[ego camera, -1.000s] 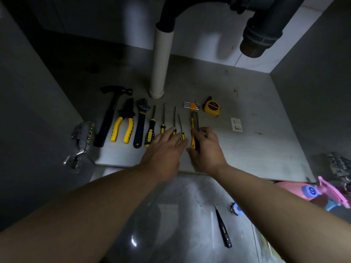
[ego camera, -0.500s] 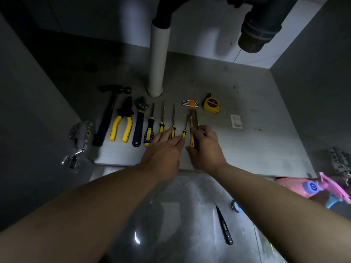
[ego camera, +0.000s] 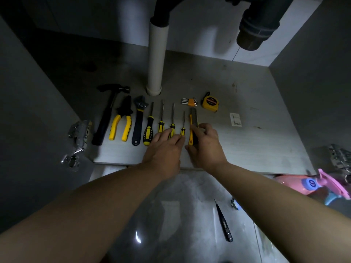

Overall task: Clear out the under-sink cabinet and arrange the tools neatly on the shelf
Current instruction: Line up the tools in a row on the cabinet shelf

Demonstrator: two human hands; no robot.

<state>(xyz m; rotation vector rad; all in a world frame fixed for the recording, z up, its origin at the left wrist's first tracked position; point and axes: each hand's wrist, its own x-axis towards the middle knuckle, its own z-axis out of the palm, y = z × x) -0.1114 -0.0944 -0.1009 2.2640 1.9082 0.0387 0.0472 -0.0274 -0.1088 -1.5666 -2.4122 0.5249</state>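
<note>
The right grip (ego camera: 207, 147) is pinching the near half of a yellow utility knife (ego camera: 190, 128), with the thumb on one side and the fingers curled over the other. The knife lies flat on the shelf (ego camera: 247, 149), its far end pointing away from the grip toward the hex keys (ego camera: 190, 101).

Just beside it, the left grip (ego camera: 163, 149) is spread and holds nothing. Its straight fingertips rest on the handle of the smallest screwdriver (ego camera: 183, 130) and on the next screwdriver (ego camera: 172, 128) farther out on that side. Beyond the left grip runs the rest of the row: a bigger screwdriver (ego camera: 148, 130), a wrench (ego camera: 138, 122), pliers (ego camera: 121, 123) and a hammer (ego camera: 107, 118).

The knife looks light and rigid, with a smooth plastic body that could slip under a loose pinch. The safest hold is probably where the right grip already has it, on the handle and well back from the blade end. Sliding it across the shelf seems easier than lifting it.

The little screwdrivers are light too, but their round handles will likely roll. Flat fingers pressing down on the handles should steady them better than a pinch on the thin shafts.
</note>
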